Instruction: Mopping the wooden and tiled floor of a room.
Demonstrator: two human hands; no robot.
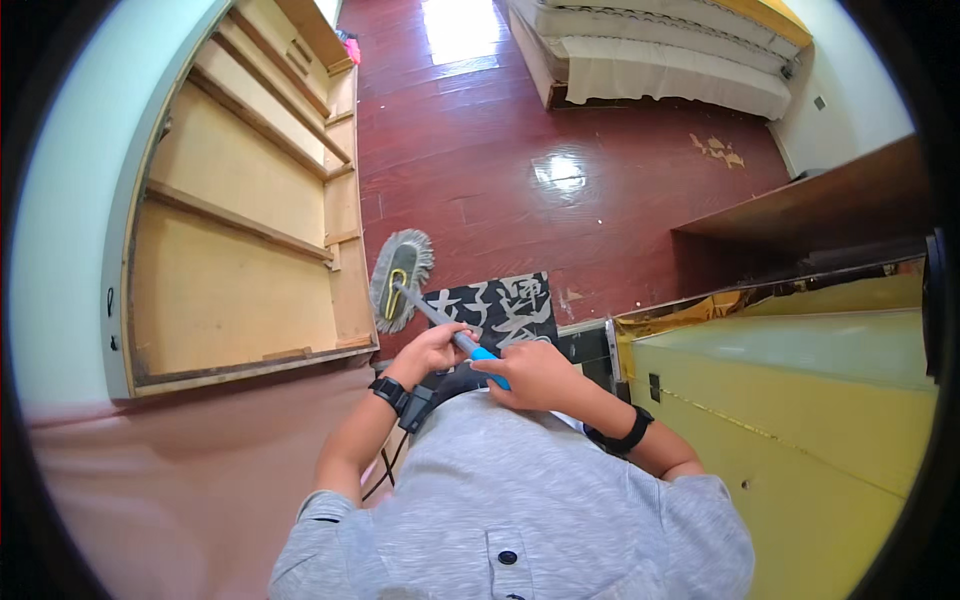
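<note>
A flat dust mop with a grey fringed head (403,281) lies on the dark red wooden floor, beside the edge of a wooden frame. Its grey pole (439,316) slants back towards my body and ends in a blue grip (491,364). My left hand (437,349) is closed around the grey pole, just ahead of the blue part. Higher up the pole, my right hand (531,375) wraps the blue grip. A black mat with large white characters (499,307) lies on the floor in front of me, partly hidden by the pole and my hands.
A large wooden frame with slats (240,225) stands along the left wall. Stacked mattresses on a base (667,64) are at the top right. A brown wooden board or panel (817,195) and a pale yellow-green surface (780,420) bound the right side. The floor (480,150) has worn patches.
</note>
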